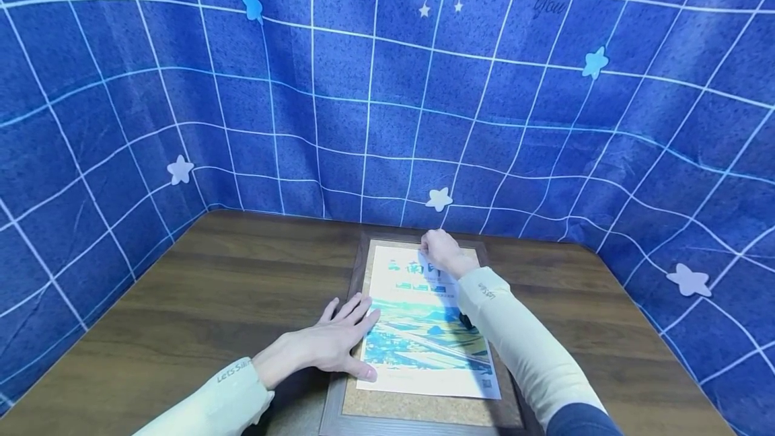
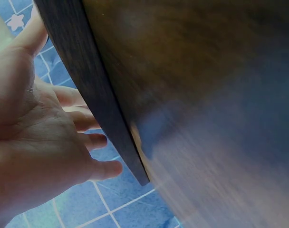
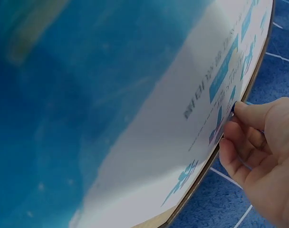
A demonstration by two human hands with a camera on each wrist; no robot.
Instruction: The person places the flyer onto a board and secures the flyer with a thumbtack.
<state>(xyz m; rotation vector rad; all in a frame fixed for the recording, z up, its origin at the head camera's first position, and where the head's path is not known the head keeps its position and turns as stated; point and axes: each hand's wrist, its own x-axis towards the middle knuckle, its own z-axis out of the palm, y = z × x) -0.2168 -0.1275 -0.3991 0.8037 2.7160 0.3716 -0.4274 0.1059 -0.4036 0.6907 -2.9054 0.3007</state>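
Note:
A poster (image 1: 418,348) with a blue and yellow landscape print and blue characters lies on a framed cork board (image 1: 424,409). My left hand (image 1: 329,345) rests on the left side of the board, fingers spread, with fingertips and thumb at the poster's edge. Near the poster's top right, my right hand (image 1: 445,251) is curled with its fingertips down at the sheet. The right wrist view shows thumb and fingers pinching a small dark blue pushpin (image 3: 234,107) against the printed paper; most of the pin is hidden by the fingertips.
The board lies on a dark brown wooden table (image 1: 242,274), close to its far edge. A blue curtain (image 1: 339,86) with white grid lines and stars hangs behind and on both sides. A small dark object (image 1: 465,321) shows beside the right forearm; its kind is unclear.

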